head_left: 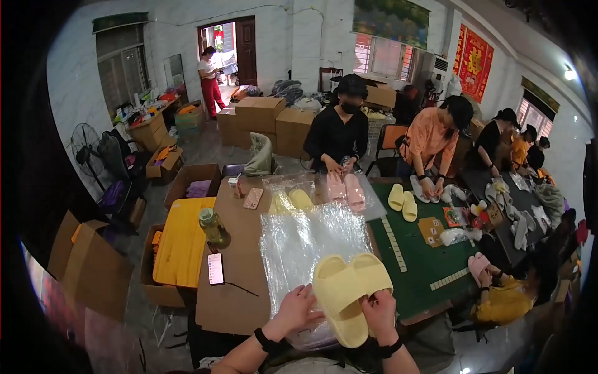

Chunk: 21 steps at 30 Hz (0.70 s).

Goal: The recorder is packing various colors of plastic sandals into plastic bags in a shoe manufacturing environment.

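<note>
A pair of pale yellow slippers (339, 293) is in my right hand (379, 315), whose fingers close on the edge of one of them. The slippers are tilted and partly overlap each other. Just to their left, my left hand (298, 310) lies with its fingers stretched out over a stack of clear plastic bags (293, 243). Its fingertips come close to the slipper's side, and I cannot tell whether they touch it. Past the bags lies another yellow pair (301, 199), partly under clear plastic. Across the table a co-worker handles pink slippers (346, 190) over plastic.
On the brown tabletop (240, 305) to the left are a lit phone (215, 269), a green bottle (214, 227) and a pink phone case (253, 198). A green mat (423, 280) at right holds yellow slippers (402, 202). Cardboard boxes (187, 187) stand left; several co-workers sit or stand around.
</note>
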Available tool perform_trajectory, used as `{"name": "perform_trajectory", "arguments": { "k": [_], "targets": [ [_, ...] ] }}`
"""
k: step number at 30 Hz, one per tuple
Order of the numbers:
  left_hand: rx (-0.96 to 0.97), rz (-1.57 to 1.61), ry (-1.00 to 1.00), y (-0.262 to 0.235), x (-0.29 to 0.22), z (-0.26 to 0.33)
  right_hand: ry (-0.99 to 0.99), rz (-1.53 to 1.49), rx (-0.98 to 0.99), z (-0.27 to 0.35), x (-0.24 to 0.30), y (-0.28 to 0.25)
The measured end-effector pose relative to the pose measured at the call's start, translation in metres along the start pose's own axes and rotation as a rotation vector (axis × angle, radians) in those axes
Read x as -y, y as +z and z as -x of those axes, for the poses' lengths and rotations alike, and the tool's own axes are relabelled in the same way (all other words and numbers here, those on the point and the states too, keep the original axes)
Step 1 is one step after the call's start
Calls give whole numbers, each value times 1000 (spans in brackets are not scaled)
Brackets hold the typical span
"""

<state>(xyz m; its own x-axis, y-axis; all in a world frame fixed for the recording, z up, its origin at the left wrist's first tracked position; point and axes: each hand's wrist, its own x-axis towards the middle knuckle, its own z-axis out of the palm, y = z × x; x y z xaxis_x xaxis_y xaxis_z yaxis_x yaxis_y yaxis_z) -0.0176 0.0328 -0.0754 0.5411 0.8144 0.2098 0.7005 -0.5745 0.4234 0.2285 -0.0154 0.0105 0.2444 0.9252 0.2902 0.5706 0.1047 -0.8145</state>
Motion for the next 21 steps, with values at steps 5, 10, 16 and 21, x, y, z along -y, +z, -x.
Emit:
{"name": "perform_trajectory", "arguments": {
  "k": [5, 10, 16, 21],
  "targets": [
    [13, 91, -2, -15, -6, 3, -11, 27, -121, 13, -40, -3],
    [82, 196, -119, -17, 0, -8, 76, -163, -261, 31, -57, -45],
    [173, 92, -222, -28, -10, -17, 158, -189, -395, 57, -83, -75],
    [470, 12, -161, -55, -38, -29, 131, -146, -445, 64, -76, -79]
  ]
}}
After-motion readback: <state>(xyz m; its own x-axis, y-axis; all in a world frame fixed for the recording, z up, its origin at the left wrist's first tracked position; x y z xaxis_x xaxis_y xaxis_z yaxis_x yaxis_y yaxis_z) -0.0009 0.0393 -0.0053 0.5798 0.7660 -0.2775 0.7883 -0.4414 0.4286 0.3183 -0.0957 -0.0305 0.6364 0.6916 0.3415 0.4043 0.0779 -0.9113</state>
